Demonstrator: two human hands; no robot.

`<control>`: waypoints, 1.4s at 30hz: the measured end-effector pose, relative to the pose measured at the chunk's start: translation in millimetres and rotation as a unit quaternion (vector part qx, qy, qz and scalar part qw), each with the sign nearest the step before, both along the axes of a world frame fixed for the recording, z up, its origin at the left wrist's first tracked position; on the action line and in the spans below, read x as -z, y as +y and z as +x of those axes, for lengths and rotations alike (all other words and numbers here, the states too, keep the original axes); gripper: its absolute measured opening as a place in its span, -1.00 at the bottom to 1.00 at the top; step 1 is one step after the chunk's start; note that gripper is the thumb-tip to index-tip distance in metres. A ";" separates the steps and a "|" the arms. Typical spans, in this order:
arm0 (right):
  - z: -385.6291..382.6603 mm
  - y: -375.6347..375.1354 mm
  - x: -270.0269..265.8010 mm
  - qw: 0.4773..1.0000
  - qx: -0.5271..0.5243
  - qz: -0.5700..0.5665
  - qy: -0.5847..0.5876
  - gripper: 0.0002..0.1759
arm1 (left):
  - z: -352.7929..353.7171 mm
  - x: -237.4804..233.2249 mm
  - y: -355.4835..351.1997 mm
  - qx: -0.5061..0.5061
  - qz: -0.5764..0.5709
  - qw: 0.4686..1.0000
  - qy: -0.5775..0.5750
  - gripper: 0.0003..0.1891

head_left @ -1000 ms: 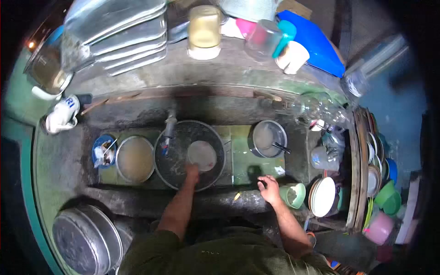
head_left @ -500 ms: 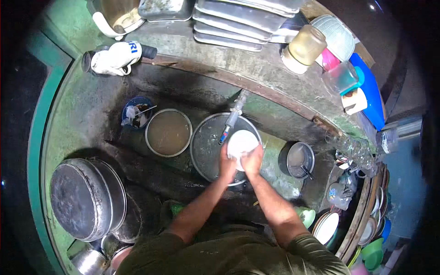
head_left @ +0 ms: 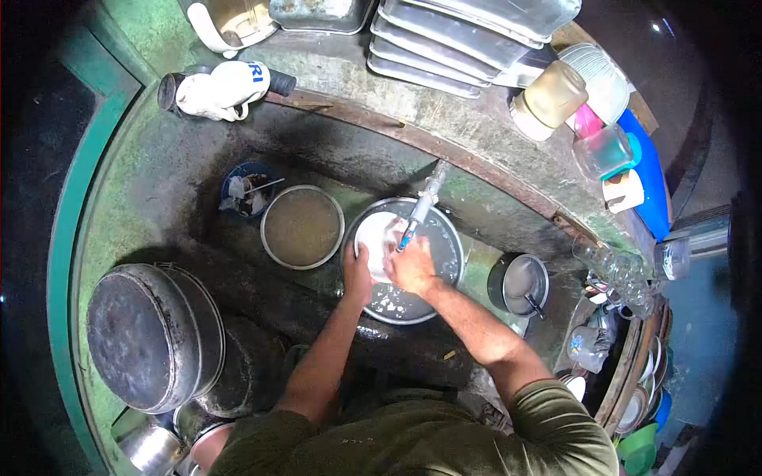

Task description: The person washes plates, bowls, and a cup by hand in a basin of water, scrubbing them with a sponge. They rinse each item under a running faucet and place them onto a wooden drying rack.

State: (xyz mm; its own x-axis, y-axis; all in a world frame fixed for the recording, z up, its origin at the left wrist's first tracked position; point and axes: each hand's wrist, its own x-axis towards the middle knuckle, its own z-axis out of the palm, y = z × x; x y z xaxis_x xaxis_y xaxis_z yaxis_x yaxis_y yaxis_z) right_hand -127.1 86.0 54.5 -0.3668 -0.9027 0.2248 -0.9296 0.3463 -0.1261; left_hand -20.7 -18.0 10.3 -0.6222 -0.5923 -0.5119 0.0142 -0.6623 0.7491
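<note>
- Several vessels crowd the stained green concrete sink (head_left: 159,206): a round metal bowl of murky brown water (head_left: 302,227), a small blue bowl of scraps (head_left: 248,190), and a dark pot with a ladle (head_left: 518,283).
- A grey tap with a blue tip (head_left: 421,210) slants down over the hands and partly hides the plate.
- The white round plate (head_left: 373,238) sits tilted above the wide, wet metal basin (head_left: 413,316).
- The left hand (head_left: 357,274) grips the plate's lower edge, forearm reaching straight in.
- The right hand (head_left: 411,268) is curled over the plate's right side, elbow bent outward.
- A dented, dull grey lidded pot (head_left: 151,337) stands at the near left.
- Stacked steel trays (head_left: 468,36) rest on the ledge behind.
</note>
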 end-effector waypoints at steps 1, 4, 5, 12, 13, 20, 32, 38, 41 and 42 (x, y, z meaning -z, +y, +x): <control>-4.5 6.4 -2.9 1.000 -0.003 -0.013 0.001 -0.63 | -1.6 0.8 -0.1 0.023 0.062 0.998 0.003 -0.56; -30.1 27.7 10.3 0.843 0.339 -0.210 -0.361 -0.46 | -14.5 22.7 4.6 0.037 0.179 0.980 0.080 -0.60; -40.3 36.9 12.2 0.590 0.317 -0.209 -0.712 -0.37 | -21.6 30.1 7.1 0.040 0.182 0.980 0.077 -0.60; 15.6 48.0 2.4 0.953 0.207 -0.045 -0.215 -0.15 | -74.1 -9.8 8.5 0.049 0.266 0.963 0.015 -0.62; 20.3 50.5 1.5 0.971 0.134 -0.065 -0.186 -0.21 | -74.1 39.7 0.3 0.085 0.246 0.965 0.039 -0.67; 31.0 1.7 -46.3 0.961 0.079 0.074 -0.254 -0.31 | -7.7 65.5 -40.8 0.218 0.124 0.954 0.167 -0.65; -4.1 78.4 19.6 0.448 0.196 -0.237 -0.840 -0.45 | -33.6 -0.3 -16.3 0.236 0.130 0.963 0.021 -0.48; 31.2 161.1 -26.0 0.829 0.177 -0.121 -0.516 -0.57 | -90.1 51.2 21.4 0.258 -0.031 0.962 0.082 -0.67; 51.5 233.8 -59.4 0.746 0.247 -0.267 -0.558 -0.65 | -86.5 36.3 12.4 0.211 -0.050 0.974 -0.068 -0.64; 58.5 266.8 -79.2 0.679 0.249 -0.347 -0.597 -0.67 | -82.6 52.7 -0.8 0.218 -0.064 0.969 -0.096 -0.63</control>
